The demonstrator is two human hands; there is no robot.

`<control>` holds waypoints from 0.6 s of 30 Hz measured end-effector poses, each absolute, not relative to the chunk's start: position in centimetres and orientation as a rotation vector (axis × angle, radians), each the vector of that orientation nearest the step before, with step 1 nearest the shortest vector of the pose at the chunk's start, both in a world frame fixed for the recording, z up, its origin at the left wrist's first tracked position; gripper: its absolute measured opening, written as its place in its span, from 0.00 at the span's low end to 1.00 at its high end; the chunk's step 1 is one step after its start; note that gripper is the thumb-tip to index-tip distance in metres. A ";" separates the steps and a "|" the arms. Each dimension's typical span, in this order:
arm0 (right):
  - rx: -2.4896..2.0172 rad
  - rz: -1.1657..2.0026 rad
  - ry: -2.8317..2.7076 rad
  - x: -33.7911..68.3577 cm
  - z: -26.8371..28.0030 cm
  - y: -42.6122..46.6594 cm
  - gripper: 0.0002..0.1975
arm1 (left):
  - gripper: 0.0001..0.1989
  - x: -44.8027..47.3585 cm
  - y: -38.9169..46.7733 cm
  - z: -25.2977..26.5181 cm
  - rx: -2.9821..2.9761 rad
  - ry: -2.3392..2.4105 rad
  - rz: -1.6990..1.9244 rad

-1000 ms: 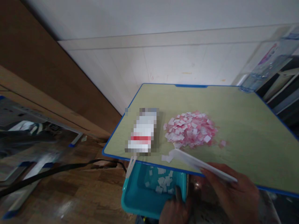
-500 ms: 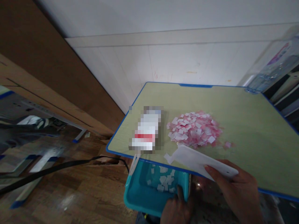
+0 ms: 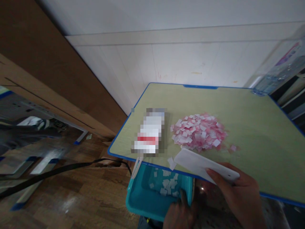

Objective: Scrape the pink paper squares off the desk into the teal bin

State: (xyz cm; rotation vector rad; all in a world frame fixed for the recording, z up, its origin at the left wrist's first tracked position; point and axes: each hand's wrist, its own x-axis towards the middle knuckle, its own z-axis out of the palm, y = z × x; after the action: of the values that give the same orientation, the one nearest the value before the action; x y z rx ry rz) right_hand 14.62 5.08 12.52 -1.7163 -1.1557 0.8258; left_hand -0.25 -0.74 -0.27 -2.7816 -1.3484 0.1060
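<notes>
In the head view, the only one we have, we see a tabletop [image 3: 257, 127] pushed up against a wall [image 3: 181, 62]. On it, a little toward the near edge from the middle, sits a heap of pink and white paper squares [image 3: 200, 132]; one stray pinkish square [image 3: 233, 148] lies just off its right side.

Our right hand [image 3: 240, 190] is at the near edge, its fingers closed around one end of a flat white scraper [image 3: 202, 163]. The scraper's long axis slants from those fingers toward the left and away from us, so its free end reaches just beside the heap's near side. From the right fingers, the heap lies ahead and to the left. A loose white piece [image 3: 171, 163] sits by the near edge, at the scraper's left end and seemingly touching it.

Below that edge is a teal tub [image 3: 145, 211] with white pieces [image 3: 169, 186] scattered inside. Our left hand [image 3: 177, 216] grips its near right side, one finger laid within; the other fingers are mostly hidden. The right hand is the nearer to the heap.

A pixelated white-and-red item [image 3: 149, 127] rests toward the left edge.
</notes>
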 end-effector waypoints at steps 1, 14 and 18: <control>-1.715 0.818 -1.194 14.8 12.4 5.1 0.10 | 0.28 -0.3 -0.7 -0.2 -2.784 -1.358 0.098; -1.709 0.705 -1.390 14.9 12.5 4.9 0.11 | 0.25 -0.3 -0.7 -0.2 -2.783 -1.341 0.164; -1.650 0.682 -1.441 14.8 12.6 4.9 0.10 | 0.26 -0.3 -0.6 -0.3 -2.792 -1.310 0.161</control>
State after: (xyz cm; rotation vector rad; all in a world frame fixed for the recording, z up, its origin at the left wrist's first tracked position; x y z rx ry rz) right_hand 14.85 4.92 12.56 -1.6499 -1.4412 0.6819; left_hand -0.34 -0.62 -0.26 -2.7915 -1.3104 0.1611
